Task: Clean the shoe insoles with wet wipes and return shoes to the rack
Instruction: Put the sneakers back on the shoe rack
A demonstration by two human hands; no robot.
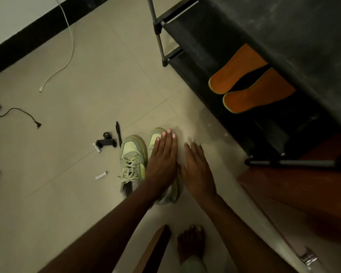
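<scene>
— Where are the shoes?

— On the floor tiles (67,174), side by side, toes away from us. The left shoe (133,158) shows its laces; the right shoe (156,138) is mostly under the left hand (162,156).

— Is it gripping?

— No, fingers straight and together, lying flat over it. The right hand (198,168) is flat beside it, fingers slightly apart; it's blurred, so I can't tell if it touches.

— The insoles?

— Two orange insoles (244,81) lie on a rack (205,40) shelf, well apart from the shoes.
</scene>
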